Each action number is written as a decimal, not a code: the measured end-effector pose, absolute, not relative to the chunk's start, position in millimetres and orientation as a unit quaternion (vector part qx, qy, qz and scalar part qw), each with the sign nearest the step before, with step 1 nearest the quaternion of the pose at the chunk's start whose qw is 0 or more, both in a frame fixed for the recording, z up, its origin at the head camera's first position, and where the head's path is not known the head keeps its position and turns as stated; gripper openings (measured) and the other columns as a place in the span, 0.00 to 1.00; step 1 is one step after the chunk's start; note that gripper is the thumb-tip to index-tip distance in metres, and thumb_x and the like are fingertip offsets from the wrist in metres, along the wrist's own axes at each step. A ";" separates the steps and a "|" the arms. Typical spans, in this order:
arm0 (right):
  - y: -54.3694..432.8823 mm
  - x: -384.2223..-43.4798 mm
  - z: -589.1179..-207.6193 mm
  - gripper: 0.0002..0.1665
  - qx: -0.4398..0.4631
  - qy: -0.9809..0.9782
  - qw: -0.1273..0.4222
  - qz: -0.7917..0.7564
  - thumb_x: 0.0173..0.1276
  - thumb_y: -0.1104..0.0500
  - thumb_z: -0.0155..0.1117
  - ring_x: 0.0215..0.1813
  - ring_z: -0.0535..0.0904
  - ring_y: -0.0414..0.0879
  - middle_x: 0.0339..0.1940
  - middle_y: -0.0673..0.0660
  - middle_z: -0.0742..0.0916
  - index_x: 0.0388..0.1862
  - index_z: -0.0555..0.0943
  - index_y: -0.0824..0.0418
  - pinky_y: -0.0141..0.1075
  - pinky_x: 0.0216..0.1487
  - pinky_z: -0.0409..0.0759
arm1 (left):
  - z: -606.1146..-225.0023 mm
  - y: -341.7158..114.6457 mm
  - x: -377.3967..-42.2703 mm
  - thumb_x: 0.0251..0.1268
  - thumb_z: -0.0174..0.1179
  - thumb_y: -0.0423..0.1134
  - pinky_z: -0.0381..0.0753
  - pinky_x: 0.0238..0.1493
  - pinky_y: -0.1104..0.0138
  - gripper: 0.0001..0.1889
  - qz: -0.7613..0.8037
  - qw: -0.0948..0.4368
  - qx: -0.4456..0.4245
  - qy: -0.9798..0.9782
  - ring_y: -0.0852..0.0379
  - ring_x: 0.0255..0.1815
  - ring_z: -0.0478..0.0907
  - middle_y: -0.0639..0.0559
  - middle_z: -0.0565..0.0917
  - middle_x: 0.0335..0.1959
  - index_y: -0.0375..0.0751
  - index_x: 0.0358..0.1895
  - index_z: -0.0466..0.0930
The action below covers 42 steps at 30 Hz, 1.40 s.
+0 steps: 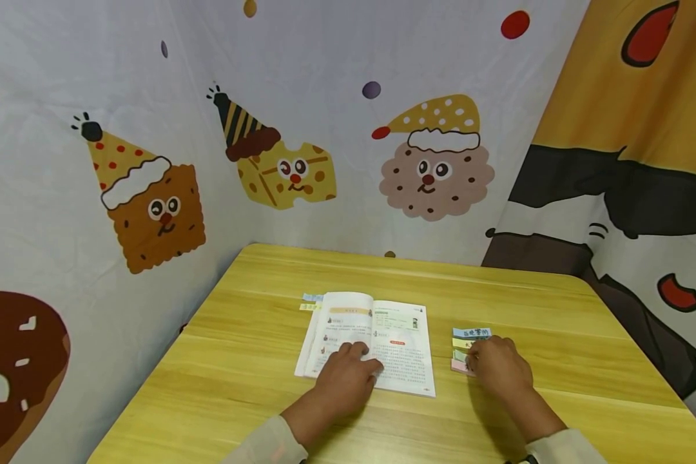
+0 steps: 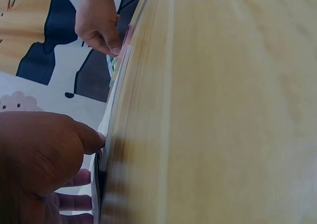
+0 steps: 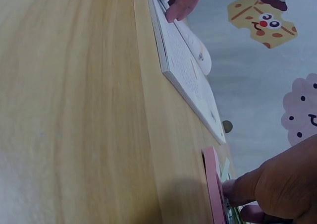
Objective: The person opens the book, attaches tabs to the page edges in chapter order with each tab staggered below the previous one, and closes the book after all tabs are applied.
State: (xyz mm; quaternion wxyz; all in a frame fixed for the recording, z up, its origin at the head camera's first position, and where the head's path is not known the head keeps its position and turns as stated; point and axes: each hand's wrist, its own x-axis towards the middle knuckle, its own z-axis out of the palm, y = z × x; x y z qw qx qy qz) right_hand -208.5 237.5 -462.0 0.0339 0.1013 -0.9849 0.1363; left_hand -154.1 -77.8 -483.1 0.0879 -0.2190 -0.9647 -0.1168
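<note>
Yellow wood-grain forms the worktop [image 1: 243, 348], with a printed book [image 1: 385, 345] lying spread on it near the middle, both pages exposed. Two index tabs [image 1: 309, 307], blue above yellow, project from the book at its 10 o'clock edge. At 3 o'clock from the book, just beside it and not touching, lies a small pad of note strips [image 1: 461, 347], banded blue, yellow, green and pink from its 12 o'clock end to its 6 o'clock end; the blue strip carries handwritten characters. The left hand [image 1: 348, 380] rests on the book at about 7 o'clock of its centre; its fingers are relaxed and extended, thumb apart, gripping nothing. The right hand [image 1: 503, 367] reaches in from 4 o'clock of the pad, its fingers bent and their tips in contact with the strips around the green band; whether they pinch a strip or merely press on it cannot be told. Both forearms enter from the 6 o'clock side in pale sleeves [image 1: 275, 444]. Behind the worktop, at 12 o'clock, hangs a white printed cloth [image 1: 325, 38] bearing a square biscuit figure [image 1: 156, 245] at 10 o'clock from the book, a cheese figure [image 1: 319, 187] at 11 and a round pink biscuit figure [image 1: 435, 200] at 1.
</note>
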 end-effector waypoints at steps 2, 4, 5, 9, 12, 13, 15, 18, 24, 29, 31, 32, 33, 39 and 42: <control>238.1 -209.5 -462.3 0.03 0.098 -0.985 0.028 0.136 0.66 0.62 0.72 0.44 0.78 0.59 0.36 0.55 0.85 0.33 0.91 0.55 0.45 0.33 0.76 | -482.9 -78.2 -153.7 0.71 0.62 0.41 0.76 0.47 0.56 0.12 -0.118 0.090 -0.220 -0.964 0.49 0.54 0.74 0.47 0.79 0.57 0.58 0.52 0.88; 238.8 -210.4 -462.4 0.02 0.096 -0.986 0.021 0.135 0.65 0.61 0.73 0.44 0.78 0.58 0.37 0.55 0.85 0.33 0.90 0.55 0.44 0.32 0.75 | -483.0 -78.5 -153.6 0.70 0.62 0.41 0.76 0.47 0.56 0.12 -0.120 0.092 -0.222 -0.963 0.49 0.53 0.74 0.47 0.79 0.56 0.58 0.52 0.89; 239.1 -211.1 -462.2 0.02 0.097 -0.986 0.019 0.134 0.65 0.61 0.73 0.44 0.78 0.58 0.38 0.55 0.86 0.33 0.90 0.55 0.44 0.33 0.76 | -483.0 -78.6 -153.4 0.71 0.62 0.41 0.76 0.47 0.56 0.12 -0.119 0.092 -0.222 -0.963 0.49 0.54 0.74 0.47 0.79 0.56 0.58 0.52 0.88; 240.1 -213.2 -460.3 0.02 0.100 -0.987 0.007 0.124 0.66 0.59 0.73 0.44 0.78 0.58 0.40 0.56 0.87 0.35 0.91 0.55 0.45 0.34 0.76 | -482.8 -78.8 -153.2 0.71 0.62 0.41 0.76 0.48 0.57 0.12 -0.117 0.092 -0.222 -0.964 0.49 0.54 0.74 0.47 0.79 0.57 0.59 0.53 0.88; 241.0 -214.4 -459.3 0.02 0.099 -0.988 -0.003 0.120 0.67 0.59 0.72 0.44 0.78 0.57 0.41 0.57 0.88 0.35 0.90 0.54 0.45 0.34 0.75 | -482.8 -79.0 -152.7 0.71 0.63 0.42 0.76 0.48 0.57 0.12 -0.115 0.091 -0.223 -0.964 0.49 0.54 0.74 0.48 0.79 0.57 0.59 0.53 0.88; 241.3 -214.7 -459.5 0.02 0.097 -0.988 -0.006 0.120 0.67 0.58 0.72 0.44 0.78 0.56 0.41 0.57 0.88 0.35 0.90 0.54 0.45 0.33 0.74 | -482.7 -79.0 -152.5 0.71 0.63 0.42 0.76 0.47 0.57 0.12 -0.115 0.091 -0.224 -0.964 0.49 0.53 0.74 0.48 0.79 0.57 0.59 0.53 0.88; 241.7 -215.1 -460.0 0.03 0.095 -0.988 -0.006 0.118 0.67 0.58 0.72 0.43 0.77 0.55 0.39 0.56 0.87 0.33 0.89 0.53 0.43 0.32 0.73 | -482.2 -79.1 -151.9 0.71 0.63 0.42 0.76 0.47 0.57 0.12 -0.115 0.090 -0.224 -0.964 0.49 0.53 0.73 0.48 0.79 0.57 0.58 0.53 0.88; 241.8 -215.8 -460.6 0.07 0.093 -0.989 -0.003 0.117 0.67 0.58 0.73 0.38 0.75 0.53 0.35 0.54 0.86 0.28 0.86 0.52 0.42 0.29 0.70 | -481.1 -79.1 -151.3 0.70 0.63 0.41 0.76 0.47 0.57 0.12 -0.116 0.094 -0.224 -0.963 0.49 0.53 0.74 0.48 0.79 0.56 0.58 0.53 0.88; 240.4 -217.0 -457.3 0.07 0.069 -0.990 -0.025 0.121 0.68 0.56 0.72 0.31 0.76 0.47 0.33 0.55 0.87 0.30 0.86 0.55 0.42 0.25 0.70 | -477.6 -78.3 -148.8 0.69 0.64 0.42 0.76 0.47 0.57 0.12 -0.115 0.096 -0.222 -0.963 0.50 0.53 0.74 0.48 0.79 0.56 0.59 0.52 0.88; 241.0 -219.5 -454.5 0.10 0.059 -0.990 -0.044 0.118 0.68 0.54 0.73 0.37 0.83 0.50 0.42 0.59 0.89 0.43 0.88 0.58 0.46 0.29 0.77 | -477.4 -78.4 -148.2 0.70 0.64 0.42 0.76 0.47 0.57 0.12 -0.113 0.096 -0.220 -0.964 0.50 0.54 0.74 0.48 0.79 0.56 0.59 0.52 0.88; 241.1 -220.0 -453.9 0.12 0.060 -0.990 -0.043 0.119 0.67 0.54 0.73 0.40 0.84 0.53 0.44 0.61 0.89 0.44 0.88 0.60 0.47 0.30 0.78 | -477.9 -78.3 -148.1 0.70 0.64 0.42 0.76 0.48 0.57 0.11 -0.112 0.095 -0.221 -0.964 0.50 0.54 0.74 0.48 0.79 0.57 0.59 0.52 0.88; 241.1 -220.0 -453.4 0.13 0.060 -0.990 -0.042 0.119 0.67 0.54 0.73 0.41 0.85 0.55 0.45 0.61 0.89 0.45 0.88 0.61 0.47 0.30 0.79 | -478.2 -78.4 -148.2 0.70 0.64 0.42 0.76 0.48 0.57 0.11 -0.111 0.096 -0.221 -0.964 0.50 0.54 0.74 0.48 0.79 0.57 0.59 0.52 0.88; 241.2 -219.9 -453.4 0.13 0.063 -0.990 -0.040 0.122 0.67 0.55 0.73 0.43 0.85 0.57 0.46 0.62 0.89 0.45 0.88 0.61 0.48 0.31 0.80 | -478.4 -78.5 -148.2 0.70 0.64 0.42 0.76 0.48 0.57 0.11 -0.111 0.098 -0.222 -0.964 0.50 0.54 0.74 0.48 0.79 0.57 0.59 0.52 0.88; 241.1 -221.3 -454.7 0.13 0.088 -0.984 -0.035 0.152 0.68 0.60 0.72 0.44 0.85 0.58 0.43 0.64 0.88 0.46 0.85 0.67 0.51 0.37 0.81 | -478.8 -79.0 -148.5 0.70 0.64 0.41 0.77 0.46 0.57 0.11 -0.113 0.109 -0.227 -0.961 0.49 0.53 0.75 0.48 0.80 0.55 0.58 0.51 0.89; 240.5 -222.6 -456.4 0.13 0.091 -0.981 -0.034 0.166 0.68 0.62 0.72 0.40 0.84 0.53 0.40 0.61 0.88 0.46 0.83 0.69 0.49 0.36 0.80 | -479.4 -79.4 -148.7 0.70 0.64 0.41 0.76 0.47 0.57 0.11 -0.117 0.108 -0.228 -0.961 0.49 0.53 0.74 0.48 0.80 0.56 0.58 0.51 0.89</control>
